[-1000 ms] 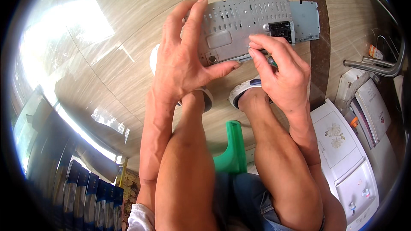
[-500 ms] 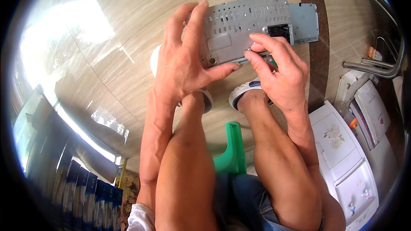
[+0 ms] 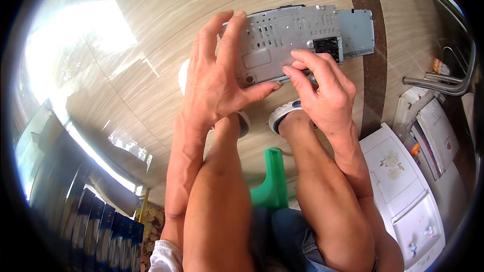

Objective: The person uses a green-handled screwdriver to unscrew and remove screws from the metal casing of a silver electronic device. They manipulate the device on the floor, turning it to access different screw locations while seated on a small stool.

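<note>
A grey perforated metal casing (image 3: 280, 43), flat and slotted like the shell of an electronic device, is held over the floor in front of my feet. My left hand (image 3: 214, 73) grips its left end, fingers over the far side and thumb along the near edge. Above the casing's near edge, my right hand (image 3: 325, 83) is closed with thumb and forefinger nearly together. Whatever is between those fingertips is too small to make out. Part of a small greenish item (image 3: 312, 78) shows behind the right fingers; most of it is hidden.
A bluish metal plate (image 3: 356, 32) lies beyond the casing's right end, by a dark floor strip (image 3: 375, 85). A green plastic stool (image 3: 272, 181) shows between my legs. At right stand a white drawer unit (image 3: 403, 176) and a chrome tube frame (image 3: 443, 88); blue packages (image 3: 101, 226) stand lower left.
The casing and both hands sit slightly lower in the picture. My right hand has shifted a little left along the casing, its fingertips still close together. The left hand keeps its grip.
</note>
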Demonstrator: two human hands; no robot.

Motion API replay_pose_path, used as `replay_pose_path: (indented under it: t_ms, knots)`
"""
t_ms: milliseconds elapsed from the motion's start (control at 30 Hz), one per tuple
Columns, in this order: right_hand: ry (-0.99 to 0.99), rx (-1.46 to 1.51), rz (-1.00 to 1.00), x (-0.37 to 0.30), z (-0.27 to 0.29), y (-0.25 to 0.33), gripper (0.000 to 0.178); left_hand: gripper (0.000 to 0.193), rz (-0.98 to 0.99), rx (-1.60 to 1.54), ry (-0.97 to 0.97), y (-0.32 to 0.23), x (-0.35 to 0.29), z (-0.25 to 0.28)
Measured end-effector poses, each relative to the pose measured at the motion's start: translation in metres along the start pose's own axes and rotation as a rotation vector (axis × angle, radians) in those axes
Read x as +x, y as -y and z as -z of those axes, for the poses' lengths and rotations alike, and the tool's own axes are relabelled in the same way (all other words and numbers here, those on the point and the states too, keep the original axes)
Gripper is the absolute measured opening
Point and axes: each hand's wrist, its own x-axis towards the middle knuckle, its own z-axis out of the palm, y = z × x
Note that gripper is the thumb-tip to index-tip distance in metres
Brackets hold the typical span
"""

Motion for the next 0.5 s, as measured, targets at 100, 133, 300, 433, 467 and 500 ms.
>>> replay_pose_path:
  t_ms: [100,133,300,433,467,500]
  knots:
    - [0.022,-0.004,0.007,0.0,-0.001,-0.001,0.035,0.111,-0.019,0.021,-0.018,0.001,-0.001,0.002]
    - [0.023,0.001,0.007,-0.001,0.001,-0.001,0.035,0.111,-0.012,0.017,-0.01,0.003,-0.003,0.002]
    - [-0.093,0.319,-0.389,0.013,0.058,0.029,0.03,0.115,-0.017,0.035,0.011,-0.003,0.0,0.003]
    - [-0.163,0.467,-0.268,0.006,0.07,0.042,0.035,0.103,-0.029,0.038,0.021,-0.004,0.0,0.006]
    - [-0.179,0.427,-0.181,0.004,0.066,0.035,0.037,0.096,-0.041,0.048,0.044,-0.002,0.0,0.004]
    - [-0.197,0.385,-0.093,0.002,0.063,0.027,0.04,0.096,-0.036,0.046,0.046,-0.001,0.001,0.001]
